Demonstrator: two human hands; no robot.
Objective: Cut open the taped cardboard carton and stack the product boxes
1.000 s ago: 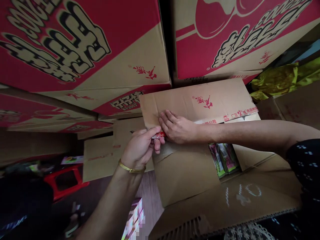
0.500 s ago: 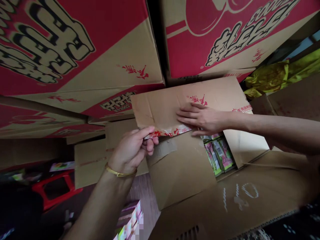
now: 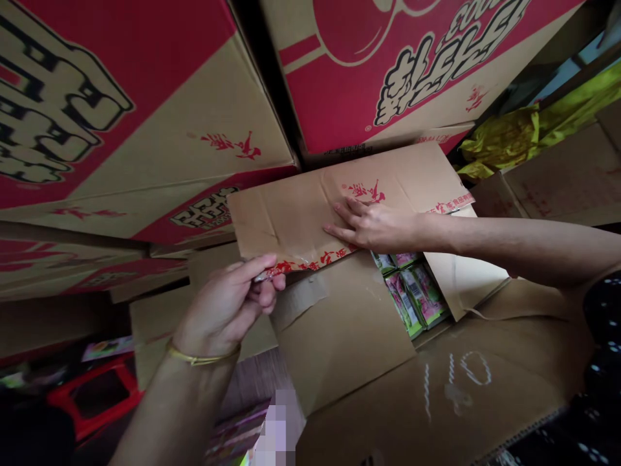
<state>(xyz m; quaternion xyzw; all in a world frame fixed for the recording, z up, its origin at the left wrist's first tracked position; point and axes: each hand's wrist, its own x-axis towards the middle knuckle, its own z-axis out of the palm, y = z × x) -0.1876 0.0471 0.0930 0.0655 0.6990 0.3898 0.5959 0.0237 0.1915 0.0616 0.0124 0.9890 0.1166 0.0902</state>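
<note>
An opened cardboard carton (image 3: 369, 395) stands in front of me with its flaps partly folded in. Across its far side lies a long flap (image 3: 286, 213), with red print and clear tape with red lettering along its near edge. At that flap's left corner, my left hand (image 3: 237, 294) pinches the loose end of the packing tape (image 3: 264, 275). My right hand (image 3: 376, 223) rests palm down on the flap, fingers spread. Through the gap below it, green and pink packets (image 3: 417, 294) show inside the carton. An inner flap (image 3: 339, 323) covers the rest of the contents.
Large red and tan cartons (image 3: 194, 103) are stacked behind and to the left. Yellow plastic sheeting (image 3: 524, 133) lies at the right, near another cardboard box (image 3: 557, 171). A red plastic stool (image 3: 94, 398) stands low on the left.
The view has shifted, so the cartons sit farther left in it. My left hand still pinches the tape at the flap corner. My right hand's fingers have spread a little on the flap.
</note>
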